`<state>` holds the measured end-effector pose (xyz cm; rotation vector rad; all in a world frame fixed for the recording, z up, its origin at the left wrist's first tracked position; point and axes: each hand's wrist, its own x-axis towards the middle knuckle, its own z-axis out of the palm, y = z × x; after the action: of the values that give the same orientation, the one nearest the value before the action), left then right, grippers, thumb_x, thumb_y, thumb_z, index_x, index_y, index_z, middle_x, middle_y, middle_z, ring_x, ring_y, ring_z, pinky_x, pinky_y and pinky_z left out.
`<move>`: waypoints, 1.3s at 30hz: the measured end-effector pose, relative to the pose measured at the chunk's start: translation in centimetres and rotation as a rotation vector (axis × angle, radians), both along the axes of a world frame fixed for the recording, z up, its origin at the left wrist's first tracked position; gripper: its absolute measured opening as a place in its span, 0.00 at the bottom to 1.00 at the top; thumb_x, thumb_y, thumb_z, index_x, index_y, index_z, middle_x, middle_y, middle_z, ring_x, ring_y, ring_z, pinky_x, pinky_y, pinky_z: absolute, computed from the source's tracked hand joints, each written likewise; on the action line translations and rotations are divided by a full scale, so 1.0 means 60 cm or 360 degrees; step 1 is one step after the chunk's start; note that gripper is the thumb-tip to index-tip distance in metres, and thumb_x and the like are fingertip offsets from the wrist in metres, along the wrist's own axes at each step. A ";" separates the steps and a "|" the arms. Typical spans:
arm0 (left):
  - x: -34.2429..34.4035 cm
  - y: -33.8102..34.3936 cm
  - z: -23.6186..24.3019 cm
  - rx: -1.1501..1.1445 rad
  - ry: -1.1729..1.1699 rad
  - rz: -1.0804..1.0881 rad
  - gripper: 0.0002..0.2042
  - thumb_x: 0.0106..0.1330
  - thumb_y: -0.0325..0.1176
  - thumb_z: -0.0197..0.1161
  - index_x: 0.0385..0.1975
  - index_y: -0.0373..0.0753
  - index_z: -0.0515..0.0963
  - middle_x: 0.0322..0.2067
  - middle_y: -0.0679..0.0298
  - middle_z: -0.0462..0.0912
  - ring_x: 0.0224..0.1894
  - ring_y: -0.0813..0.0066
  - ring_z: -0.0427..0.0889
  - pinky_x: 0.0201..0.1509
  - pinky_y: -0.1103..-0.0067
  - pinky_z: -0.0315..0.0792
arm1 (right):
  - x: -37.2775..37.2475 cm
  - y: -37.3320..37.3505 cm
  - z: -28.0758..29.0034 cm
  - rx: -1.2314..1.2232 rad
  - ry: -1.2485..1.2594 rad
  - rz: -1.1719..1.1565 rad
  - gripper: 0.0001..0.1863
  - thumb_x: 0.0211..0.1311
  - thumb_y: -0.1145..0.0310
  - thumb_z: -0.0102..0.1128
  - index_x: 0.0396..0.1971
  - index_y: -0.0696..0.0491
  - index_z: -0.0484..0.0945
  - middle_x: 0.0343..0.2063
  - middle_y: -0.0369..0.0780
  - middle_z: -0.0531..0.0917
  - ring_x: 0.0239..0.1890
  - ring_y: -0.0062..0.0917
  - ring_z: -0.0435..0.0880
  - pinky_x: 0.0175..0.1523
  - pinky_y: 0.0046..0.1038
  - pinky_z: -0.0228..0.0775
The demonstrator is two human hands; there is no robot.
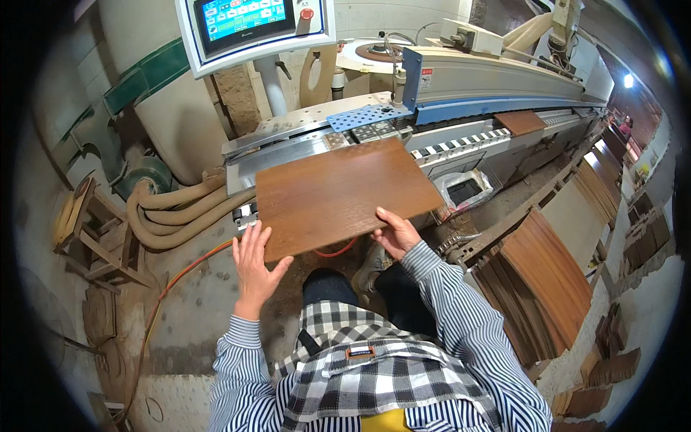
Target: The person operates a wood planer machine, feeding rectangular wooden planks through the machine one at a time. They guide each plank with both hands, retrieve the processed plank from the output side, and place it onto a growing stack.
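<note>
The board [345, 194] is held nearly level in front of the person, its far side reaching over the near edge of the bed [291, 157], close to the bed's left end; its near edge is left overhanging the floor. Whether its weight is taken by the bed cannot be fairly told, since the underside is hidden.

By the right hand [396, 234] the near edge is pinched, thumb on top and fingers curled beneath. The left hand [257, 265] is spread wide, thumb well out, and set against the near left corner; nothing is gripped by it.

Along the bed's far side runs the blue guard [497, 108], and a second piece [520, 122] is carried toward its right end. At the right, a stack [551, 281] of like panels is kept.

The step in hand is judged to be lining up the board at the bed; for the next move, level support and an even push seem to be called for.
</note>
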<state>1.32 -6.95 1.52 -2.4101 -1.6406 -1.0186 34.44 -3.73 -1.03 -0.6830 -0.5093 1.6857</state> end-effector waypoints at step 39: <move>-0.060 0.144 -0.015 -0.0106 -0.0534 -0.0023 0.26 0.60 0.38 0.67 0.58 0.39 0.71 0.63 0.55 0.69 0.65 0.57 0.65 0.68 0.67 0.60 | 0.077 -0.318 -0.164 0.0716 -0.3209 -0.0217 0.16 0.59 0.65 0.59 0.46 0.52 0.82 0.60 0.42 0.73 0.66 0.42 0.63 0.69 0.49 0.53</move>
<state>-2.28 1.71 0.59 -2.3968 -1.7788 -1.4608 39.07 -22.82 -10.87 -1.8271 -2.0026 0.1382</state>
